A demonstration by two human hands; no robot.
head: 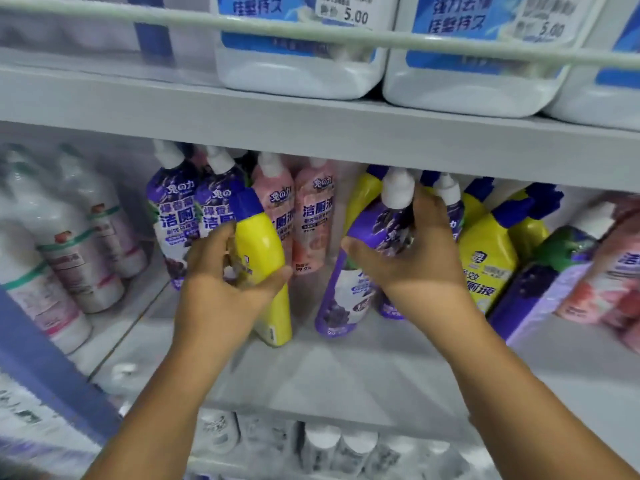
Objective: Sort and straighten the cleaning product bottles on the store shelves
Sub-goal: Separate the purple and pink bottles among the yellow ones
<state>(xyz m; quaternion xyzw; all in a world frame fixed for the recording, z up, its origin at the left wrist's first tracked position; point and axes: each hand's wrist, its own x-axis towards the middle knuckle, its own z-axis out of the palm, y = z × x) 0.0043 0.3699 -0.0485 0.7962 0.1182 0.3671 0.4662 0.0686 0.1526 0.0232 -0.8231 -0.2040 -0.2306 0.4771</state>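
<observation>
My left hand (221, 271) grips a yellow bottle with a blue cap (266, 258), standing slightly tilted on the middle shelf (311, 375). My right hand (415, 251) is wrapped around the neck of a purple bottle with a white cap (346, 292), which leans to the left. Behind the yellow bottle stand two purple bottles (176, 216) and two pink bottles (311, 223). More yellow bottles with blue caps (491, 251) stand to the right of my right hand.
Large white jugs with blue labels (301, 57) sit on the upper shelf. White bottles with green bands (69, 244) fill the left bay. A purple and a pink bottle (588, 271) lean at the far right. White-capped bottles (322, 445) stand below.
</observation>
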